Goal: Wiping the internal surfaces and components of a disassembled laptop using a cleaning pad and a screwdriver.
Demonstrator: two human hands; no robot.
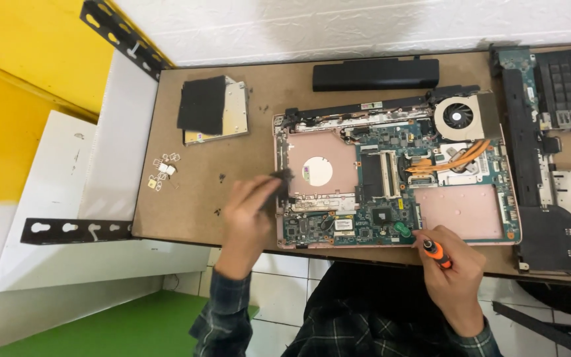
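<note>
Laptop base [391,178] lay open on the brown surface [232,172], its circuit board showing. Your left hand [249,215] pinched a small dark piece [284,177] at its left edge. Your right hand [454,268] was closed around an orange screwdriver [435,251], tip on the board's front edge.

Surface: brown board table [246,142] | on it — opened laptop base [391,178], black battery bar [375,74], optical drive [213,109], small metal brackets [164,170] — dismantled casing [556,152] at right.
</note>
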